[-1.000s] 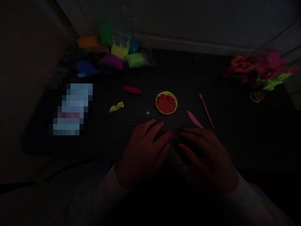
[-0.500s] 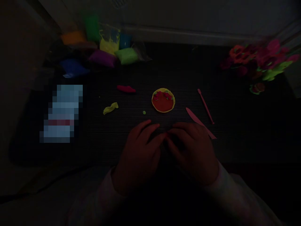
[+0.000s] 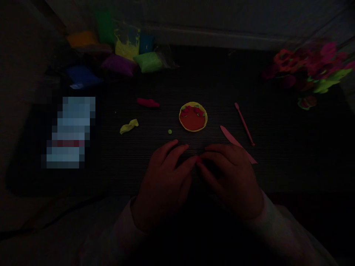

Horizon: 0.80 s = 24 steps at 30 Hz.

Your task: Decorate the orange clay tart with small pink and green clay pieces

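Note:
At the near middle of the dark table, my left hand (image 3: 166, 181) and my right hand (image 3: 231, 177) meet at the fingertips. A small piece of red clay (image 3: 198, 159) shows between them, pinched by both; most of it is hidden. Just beyond lies a round clay disc (image 3: 193, 121), orange-red with a yellow rim and small red flowers with green leaves along its far side. A tiny green clay ball (image 3: 170, 131) rests to its left. Under the edge of my right hand is a pink clay knife (image 3: 234, 139), with a thin pink modelling tool (image 3: 244, 124) beyond it.
A red clay strip (image 3: 148, 102) and a twisted yellow clay piece (image 3: 129, 126) lie left of the disc. Several coloured clay packs (image 3: 119, 64) sit at the back left, above a blurred-out phone-like rectangle (image 3: 70, 129). Colourful clay flowers (image 3: 310, 68) stand at the back right.
The red clay between my fingertips shows slightly more than before. My hands stay nearly in place, and the view has shifted a little.

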Each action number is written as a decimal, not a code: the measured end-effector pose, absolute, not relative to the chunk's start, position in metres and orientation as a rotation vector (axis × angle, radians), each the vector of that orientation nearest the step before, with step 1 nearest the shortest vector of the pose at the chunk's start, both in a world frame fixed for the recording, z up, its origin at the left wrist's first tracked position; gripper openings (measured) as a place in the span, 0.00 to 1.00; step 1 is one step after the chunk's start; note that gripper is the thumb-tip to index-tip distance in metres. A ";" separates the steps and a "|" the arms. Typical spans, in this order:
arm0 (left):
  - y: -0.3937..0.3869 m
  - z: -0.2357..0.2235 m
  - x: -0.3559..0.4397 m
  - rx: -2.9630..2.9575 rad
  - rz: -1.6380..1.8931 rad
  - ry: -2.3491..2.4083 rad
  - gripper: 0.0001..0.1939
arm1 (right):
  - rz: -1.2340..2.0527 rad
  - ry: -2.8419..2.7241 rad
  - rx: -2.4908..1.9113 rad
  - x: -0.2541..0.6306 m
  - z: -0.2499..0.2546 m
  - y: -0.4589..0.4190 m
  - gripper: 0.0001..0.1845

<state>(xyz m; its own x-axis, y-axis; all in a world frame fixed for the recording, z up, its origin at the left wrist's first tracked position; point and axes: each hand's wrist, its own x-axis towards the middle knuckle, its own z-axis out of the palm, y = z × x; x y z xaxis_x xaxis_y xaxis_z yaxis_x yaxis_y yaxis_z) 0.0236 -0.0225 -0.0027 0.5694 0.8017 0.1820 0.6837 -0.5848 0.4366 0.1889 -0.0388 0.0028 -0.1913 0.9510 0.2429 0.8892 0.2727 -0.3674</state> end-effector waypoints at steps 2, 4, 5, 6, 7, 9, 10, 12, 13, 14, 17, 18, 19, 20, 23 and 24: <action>-0.023 -0.002 0.024 2.473 0.526 1.219 0.15 | 0.196 -2.145 -1.644 0.189 0.003 -0.038 0.05; -0.022 -0.002 0.025 2.450 0.544 1.232 0.14 | 0.203 -2.155 -1.634 0.190 0.003 -0.037 0.05; -0.021 -0.002 0.025 2.434 0.548 1.245 0.14 | 0.211 -2.162 -1.627 0.191 0.003 -0.037 0.06; -0.020 -0.002 0.026 2.417 0.553 1.262 0.14 | 0.219 -2.170 -1.615 0.192 0.003 -0.037 0.06; -0.019 -0.002 0.028 2.403 0.561 1.279 0.13 | 0.227 -2.179 -1.599 0.194 0.004 -0.037 0.06; -0.015 -0.002 0.030 2.383 0.569 1.302 0.12 | 0.241 -2.190 -1.570 0.196 0.004 -0.036 0.08; -0.014 -0.001 0.031 2.378 0.570 1.303 0.11 | 0.246 -2.192 -1.563 0.197 0.004 -0.036 0.08; -0.010 -0.001 0.033 2.376 0.571 1.289 0.09 | 0.257 -2.189 -1.566 0.199 0.004 -0.035 0.08; -0.009 -0.001 0.034 2.376 0.565 1.282 0.09 | 0.262 -2.189 -1.567 0.199 0.004 -0.035 0.08; -0.008 -0.001 0.034 2.377 0.561 1.276 0.08 | 0.264 -2.191 -1.567 0.199 0.005 -0.034 0.07; -0.006 -0.001 0.035 2.381 0.553 1.269 0.08 | 0.272 -2.194 -1.580 0.198 0.005 -0.034 0.07; -0.007 -0.001 0.034 2.384 0.551 1.269 0.08 | 0.271 -2.189 -1.588 0.197 0.005 -0.034 0.07; -0.007 -0.001 0.034 2.391 0.554 1.269 0.08 | 0.272 -2.183 -1.597 0.196 0.005 -0.034 0.06; -0.007 -0.001 0.034 2.400 0.564 1.271 0.08 | 0.272 -2.179 -1.603 0.196 0.005 -0.034 0.06; -0.009 -0.001 0.034 2.421 0.580 1.276 0.08 | 0.270 -2.182 -1.599 0.197 0.005 -0.034 0.06; -0.009 -0.002 0.034 2.422 0.585 1.279 0.08 | 0.273 -2.188 -1.595 0.198 0.005 -0.034 0.06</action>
